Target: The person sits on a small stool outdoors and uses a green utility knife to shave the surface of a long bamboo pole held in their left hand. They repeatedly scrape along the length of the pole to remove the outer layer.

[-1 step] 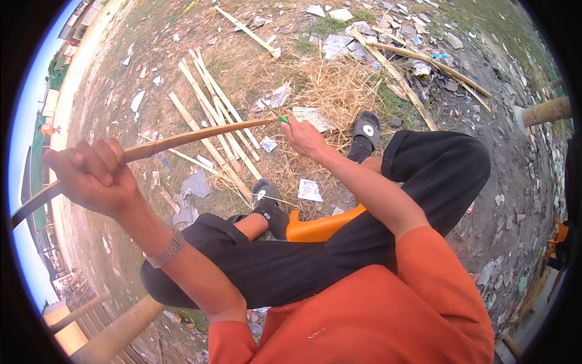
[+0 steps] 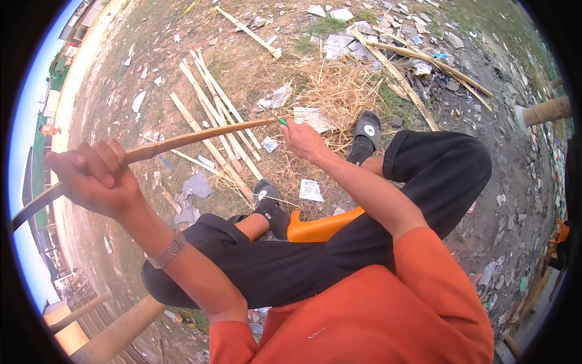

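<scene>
I have the left hand (image 2: 97, 179) nearest, fingers curled tight round the wooden strip (image 2: 212, 131). Strip enters from the left of my view, passes through that fist, ends just by the right hand (image 2: 303, 139). Long, narrow, flat-looking; dark grey-brown outboard of the fist, tan past it, knobby joint just beyond the grip, paler toward the tip. Reads slightly bowed, but my view bends edges. Right fingers are closed round a green handle (image 2: 282, 121), thin blade (image 2: 274, 113) at the strip's tip; can't tell if they touch. Farther out, pale strips (image 2: 184, 111) lie on the ground (image 2: 115, 133), near straw (image 2: 333, 82).
</scene>
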`<state>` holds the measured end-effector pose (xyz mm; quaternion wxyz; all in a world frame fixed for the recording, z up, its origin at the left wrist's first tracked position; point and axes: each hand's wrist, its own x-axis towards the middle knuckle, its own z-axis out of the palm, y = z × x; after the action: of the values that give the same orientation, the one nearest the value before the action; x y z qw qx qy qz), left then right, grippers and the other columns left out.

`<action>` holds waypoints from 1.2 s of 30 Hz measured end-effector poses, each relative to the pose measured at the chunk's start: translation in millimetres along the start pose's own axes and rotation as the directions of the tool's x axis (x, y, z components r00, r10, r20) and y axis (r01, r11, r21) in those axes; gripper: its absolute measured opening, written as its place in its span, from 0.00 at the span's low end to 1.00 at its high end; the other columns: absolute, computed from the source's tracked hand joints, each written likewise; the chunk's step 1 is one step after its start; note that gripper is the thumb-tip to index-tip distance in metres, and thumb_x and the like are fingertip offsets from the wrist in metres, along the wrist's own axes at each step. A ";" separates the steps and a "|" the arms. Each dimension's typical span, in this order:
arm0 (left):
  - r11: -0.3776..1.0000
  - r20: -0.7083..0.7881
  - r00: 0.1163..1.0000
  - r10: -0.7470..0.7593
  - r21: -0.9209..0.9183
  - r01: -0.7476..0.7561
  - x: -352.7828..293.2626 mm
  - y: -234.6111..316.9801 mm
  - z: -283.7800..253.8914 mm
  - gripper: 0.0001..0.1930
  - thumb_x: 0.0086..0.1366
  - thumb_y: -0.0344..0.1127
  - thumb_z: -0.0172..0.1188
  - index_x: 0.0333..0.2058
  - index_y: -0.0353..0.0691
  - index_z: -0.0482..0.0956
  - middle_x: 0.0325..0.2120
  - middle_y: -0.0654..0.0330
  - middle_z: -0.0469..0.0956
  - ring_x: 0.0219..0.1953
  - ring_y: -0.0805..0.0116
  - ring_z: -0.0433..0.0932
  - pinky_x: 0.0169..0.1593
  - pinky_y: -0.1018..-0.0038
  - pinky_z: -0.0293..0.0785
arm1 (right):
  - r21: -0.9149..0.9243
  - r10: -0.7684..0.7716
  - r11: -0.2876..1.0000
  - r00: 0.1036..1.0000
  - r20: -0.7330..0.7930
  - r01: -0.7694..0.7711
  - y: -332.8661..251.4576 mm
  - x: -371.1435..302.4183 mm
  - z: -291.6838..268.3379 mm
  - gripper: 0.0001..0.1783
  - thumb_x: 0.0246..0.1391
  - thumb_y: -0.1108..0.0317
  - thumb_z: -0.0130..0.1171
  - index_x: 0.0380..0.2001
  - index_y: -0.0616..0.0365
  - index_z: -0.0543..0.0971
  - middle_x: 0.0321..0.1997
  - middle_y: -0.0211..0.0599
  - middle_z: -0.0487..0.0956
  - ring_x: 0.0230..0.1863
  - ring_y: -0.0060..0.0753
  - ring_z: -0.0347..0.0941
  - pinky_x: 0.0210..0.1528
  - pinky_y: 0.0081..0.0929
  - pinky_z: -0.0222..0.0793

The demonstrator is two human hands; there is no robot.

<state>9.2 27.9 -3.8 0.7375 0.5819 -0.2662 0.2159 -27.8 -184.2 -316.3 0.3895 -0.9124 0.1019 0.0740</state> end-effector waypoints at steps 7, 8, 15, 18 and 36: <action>0.997 0.155 0.986 0.068 -0.047 -0.061 -6.1 -0.1 9.1 0.17 0.72 0.32 0.39 0.20 0.48 0.59 0.05 0.68 0.51 0.06 0.81 0.44 0.11 0.83 0.45 | -0.109 0.089 0.987 0.974 -0.209 -0.114 67.7 -2.5 59.9 0.16 0.65 0.55 0.40 0.38 0.58 0.66 0.23 0.57 0.77 0.28 0.61 0.75 0.31 0.54 0.69; 0.996 0.167 0.983 0.077 -0.064 -0.067 -5.7 -1.8 6.6 0.17 0.72 0.33 0.39 0.20 0.47 0.60 0.05 0.68 0.51 0.06 0.81 0.44 0.11 0.83 0.45 | -0.078 0.126 0.986 0.968 -0.216 -0.146 52.6 -11.6 48.5 0.16 0.65 0.55 0.40 0.38 0.58 0.66 0.23 0.55 0.77 0.27 0.59 0.76 0.30 0.52 0.70; 0.986 0.259 0.965 0.040 -0.167 0.004 5.1 -6.0 -9.3 0.18 0.74 0.37 0.37 0.21 0.46 0.65 0.05 0.69 0.53 0.06 0.80 0.45 0.13 0.82 0.45 | 0.180 0.112 0.981 0.976 -0.187 -0.078 10.7 -15.5 36.3 0.17 0.66 0.54 0.38 0.38 0.58 0.65 0.19 0.57 0.74 0.24 0.64 0.73 0.30 0.56 0.68; 0.998 0.181 0.982 0.050 -0.055 -0.041 0.4 -2.9 0.0 0.22 0.74 0.43 0.37 0.19 0.46 0.65 0.05 0.68 0.55 0.06 0.80 0.45 0.13 0.82 0.44 | 0.008 0.109 0.994 0.969 -0.219 -0.110 22.5 -8.7 51.0 0.18 0.66 0.53 0.37 0.39 0.58 0.66 0.19 0.58 0.75 0.26 0.65 0.73 0.32 0.57 0.67; 0.946 0.677 0.736 0.015 -0.248 0.209 4.0 0.8 -15.8 0.23 0.72 0.52 0.32 0.29 0.46 0.72 0.08 0.67 0.62 0.08 0.77 0.54 0.16 0.79 0.52 | -0.137 0.027 0.990 0.991 -0.130 -0.045 12.0 -16.0 37.7 0.18 0.66 0.52 0.38 0.38 0.56 0.67 0.23 0.54 0.78 0.28 0.59 0.77 0.32 0.52 0.72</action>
<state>14.0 43.5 -3.5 0.6836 0.5113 -0.5127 -0.0914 -48.3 -162.9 -347.1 0.3162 -0.9382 0.1377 0.0292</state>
